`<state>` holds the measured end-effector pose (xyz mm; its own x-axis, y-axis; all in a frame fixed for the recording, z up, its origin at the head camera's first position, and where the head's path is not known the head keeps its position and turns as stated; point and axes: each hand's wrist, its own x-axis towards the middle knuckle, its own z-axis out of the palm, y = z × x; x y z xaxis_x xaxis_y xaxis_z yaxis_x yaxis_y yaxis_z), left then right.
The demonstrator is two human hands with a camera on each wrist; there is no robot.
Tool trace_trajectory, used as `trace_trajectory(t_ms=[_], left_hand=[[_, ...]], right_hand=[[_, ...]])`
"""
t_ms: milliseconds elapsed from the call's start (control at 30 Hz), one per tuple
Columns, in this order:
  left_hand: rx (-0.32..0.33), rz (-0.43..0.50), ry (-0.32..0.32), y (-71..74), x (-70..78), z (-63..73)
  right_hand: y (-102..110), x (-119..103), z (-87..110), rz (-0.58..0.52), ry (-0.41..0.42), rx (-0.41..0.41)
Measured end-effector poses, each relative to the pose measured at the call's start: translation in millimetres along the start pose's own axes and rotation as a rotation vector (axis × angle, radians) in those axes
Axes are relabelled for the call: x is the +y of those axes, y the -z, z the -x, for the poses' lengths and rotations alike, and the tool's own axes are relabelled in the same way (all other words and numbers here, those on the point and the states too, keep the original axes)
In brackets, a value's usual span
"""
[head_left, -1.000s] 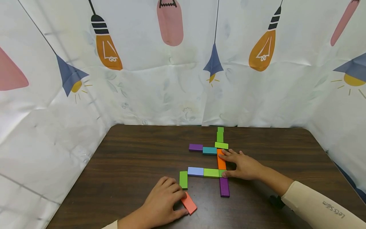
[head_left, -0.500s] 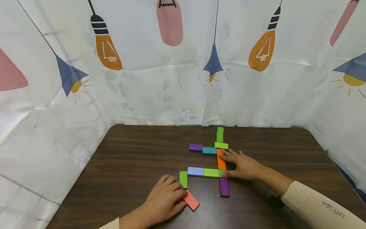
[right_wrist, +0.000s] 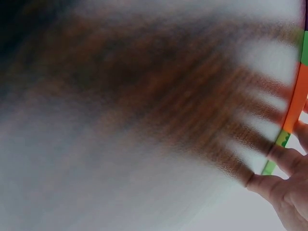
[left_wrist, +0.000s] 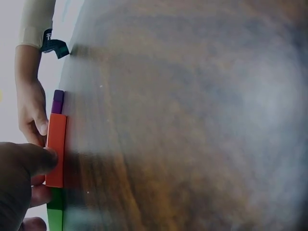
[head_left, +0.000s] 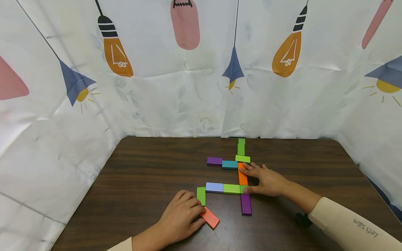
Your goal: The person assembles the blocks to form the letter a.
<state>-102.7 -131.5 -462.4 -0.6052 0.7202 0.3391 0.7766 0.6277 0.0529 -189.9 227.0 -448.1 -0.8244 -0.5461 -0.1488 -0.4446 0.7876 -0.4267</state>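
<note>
My left hand (head_left: 179, 219) pinches a coral rectangular block (head_left: 211, 219) between thumb and fingers. The block slants on the table, its far end by the near end of an upright green block (head_left: 201, 196). Whether those two touch I cannot tell. In the left wrist view the thumb lies on the side of the coral block (left_wrist: 57, 139). My right hand (head_left: 265, 179) rests with spread fingers: fingertips on an orange block (head_left: 242, 178), thumb on a small green block (head_left: 242, 188), which it partly covers. The right wrist view has the fingers beside the orange block (right_wrist: 297, 91).
Left of the small green block runs a row of a lime block (head_left: 231, 189) and a pale blue block (head_left: 214, 187). A purple block (head_left: 246, 205) extends nearer. Farther back are a teal block (head_left: 229, 165), another purple block (head_left: 214, 161) and several green blocks. A patterned curtain (head_left: 157, 104) surrounds the dark table (head_left: 150, 164).
My left hand has shifted the coral block slightly away from me and right, its far end now closer to the upright green block. My right hand has stayed in place.
</note>
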Motion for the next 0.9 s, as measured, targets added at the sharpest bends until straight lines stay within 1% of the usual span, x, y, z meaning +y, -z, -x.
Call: trace_trajectory(t_ms=[167,333,467,633,900], left_hand=[[0.015,0.058,-0.021,0.0,-4.3,-0.7],[0.026,0.122,-0.062,0.6,-10.1,-3.4],[0.034,0.12,-0.1,-1.0,-12.5,-3.9],[0.079,0.108,-0.145,-3.4,-13.7,-3.3],[0.087,0.096,-0.156,-3.0,-14.4,-3.8]], right_hand=[[0.7,0.8,-0.7,0.005,0.002,0.001],[1.1,1.1,-1.5,0.007,-0.004,-0.002],[0.6,0.0,-1.9,0.005,-0.004,-0.004],[0.2,-1.3,-2.1,0.007,-0.006,-0.004],[2.0,-3.0,-0.6,0.006,-0.012,-0.01]])
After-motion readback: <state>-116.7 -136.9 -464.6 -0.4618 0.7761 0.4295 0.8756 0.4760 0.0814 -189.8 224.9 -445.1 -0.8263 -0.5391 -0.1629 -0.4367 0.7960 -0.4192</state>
